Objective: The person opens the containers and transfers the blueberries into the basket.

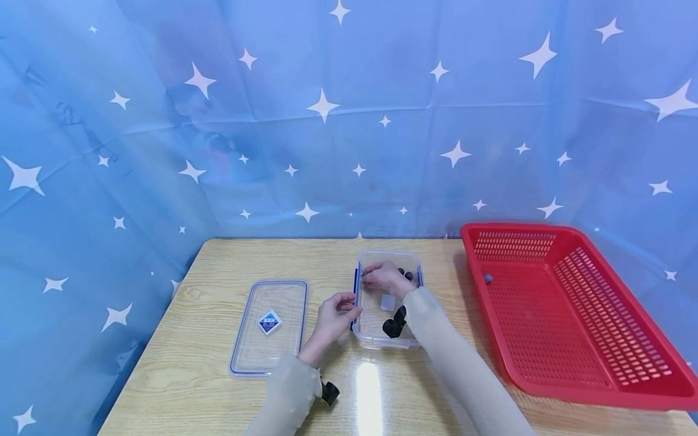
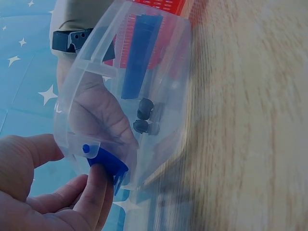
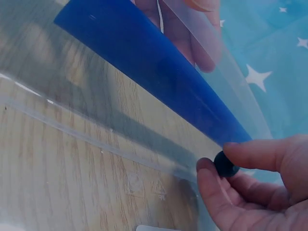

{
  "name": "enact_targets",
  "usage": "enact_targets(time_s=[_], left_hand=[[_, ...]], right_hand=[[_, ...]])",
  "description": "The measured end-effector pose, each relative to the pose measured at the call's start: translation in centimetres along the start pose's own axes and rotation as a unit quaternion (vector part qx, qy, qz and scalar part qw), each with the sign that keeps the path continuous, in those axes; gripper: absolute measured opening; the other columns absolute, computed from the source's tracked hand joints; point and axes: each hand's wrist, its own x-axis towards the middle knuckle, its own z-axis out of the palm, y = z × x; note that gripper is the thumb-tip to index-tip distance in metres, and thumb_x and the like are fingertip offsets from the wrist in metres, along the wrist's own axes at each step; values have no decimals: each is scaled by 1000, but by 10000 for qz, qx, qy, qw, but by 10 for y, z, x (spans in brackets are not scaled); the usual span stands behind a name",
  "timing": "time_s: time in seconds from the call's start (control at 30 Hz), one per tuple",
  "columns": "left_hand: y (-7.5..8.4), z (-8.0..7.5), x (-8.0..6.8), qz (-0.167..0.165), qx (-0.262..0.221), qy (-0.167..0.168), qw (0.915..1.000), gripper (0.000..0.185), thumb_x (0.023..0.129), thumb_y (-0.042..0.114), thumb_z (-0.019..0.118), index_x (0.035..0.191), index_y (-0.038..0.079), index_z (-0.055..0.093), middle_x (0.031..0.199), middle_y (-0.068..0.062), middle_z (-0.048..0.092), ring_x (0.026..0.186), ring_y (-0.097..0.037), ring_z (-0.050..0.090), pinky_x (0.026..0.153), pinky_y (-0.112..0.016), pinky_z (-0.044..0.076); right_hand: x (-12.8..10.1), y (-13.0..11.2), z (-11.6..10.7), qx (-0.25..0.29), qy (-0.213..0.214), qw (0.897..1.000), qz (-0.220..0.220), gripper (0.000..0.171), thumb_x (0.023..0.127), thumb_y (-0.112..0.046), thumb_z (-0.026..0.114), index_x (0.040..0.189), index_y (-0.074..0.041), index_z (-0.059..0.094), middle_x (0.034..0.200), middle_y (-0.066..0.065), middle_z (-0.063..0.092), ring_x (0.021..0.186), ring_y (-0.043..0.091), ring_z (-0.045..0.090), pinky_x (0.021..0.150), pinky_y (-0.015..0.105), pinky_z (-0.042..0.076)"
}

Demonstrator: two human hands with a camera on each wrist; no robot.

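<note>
A clear plastic container [image 1: 376,330] with blue side latches stands on the table. Over its far left part, my right hand [image 1: 383,275] pinches a small dark ball [image 3: 226,164] between thumb and fingertips, close to the blue latch strip [image 3: 159,67]. At the left side, my left hand [image 1: 334,316] holds the container's edge, thumb at the rim and fingertips on a blue latch [image 2: 110,162]. Other dark balls [image 1: 409,276] lie inside toward the far right, and a whitish square [image 1: 388,302] shows at the container's bottom.
To the left, a clear lid [image 1: 269,351] with blue edging and a diamond-shaped label lies flat. A large red basket [image 1: 545,387] stands on the right with a small bluish ball [image 1: 488,278] in it. Behind the wooden table [image 1: 185,369] hangs a starry blue curtain [image 1: 382,139].
</note>
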Motion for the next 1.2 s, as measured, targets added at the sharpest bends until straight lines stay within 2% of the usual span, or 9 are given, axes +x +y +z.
enact_targets(time_s=[0.33,0.5,0.57,0.67,0.77,1.03,1.2], left_hand=[[5,0,-2,-47,-4,-23,10000,34,83,3,67,111,-13,58,98,-23,64,91,-32,63,74,-29,53],[29,-4,-10,24,-24,-106,9999,33,84,-1,65,110,-18,55,98,-30,62,92,-40,60,75,-36,54],[38,-6,-14,38,-14,-127,9999,32,84,-2,64,110,-19,55,98,-31,61,92,-41,60,75,-33,54],[45,-7,-17,44,-5,-133,9999,32,84,-2,63,110,-19,55,99,-32,61,92,-41,60,75,-30,53],[46,-7,-18,45,-9,-129,9999,32,84,-2,63,110,-19,54,99,-32,60,92,-42,60,75,-31,53],[47,-7,-17,-7,-54,-158,9999,32,84,-2,63,110,-19,54,101,-34,59,93,-42,59,77,-36,53],[48,-7,-18,-42,-43,-145,9999,32,84,-2,63,110,-18,54,101,-33,59,93,-42,59,77,-35,53]], right_hand=[[-5,-6,-5,-205,314,9993,70,31,84,2,63,114,7,59,105,19,65,92,25,64,84,35,51],[-12,-14,-11,-120,271,9995,-142,32,83,3,63,114,8,58,108,21,63,95,28,62,88,38,50],[-15,-17,-15,-199,289,9990,-272,32,83,2,64,114,8,58,109,20,62,93,26,62,89,38,49],[-17,-22,-21,-248,312,9985,-388,33,84,-1,64,116,7,58,112,20,62,91,22,63,89,37,50],[-20,-27,-28,-204,306,9985,-399,36,85,-4,64,119,6,57,115,20,61,92,20,64,91,36,49],[-29,-41,-50,-140,263,9983,-493,42,89,-5,61,128,6,50,124,23,55,109,28,58,97,39,44],[-36,-49,-63,-17,324,9978,-585,42,89,-4,61,128,7,50,124,23,54,101,23,61,96,38,46]])
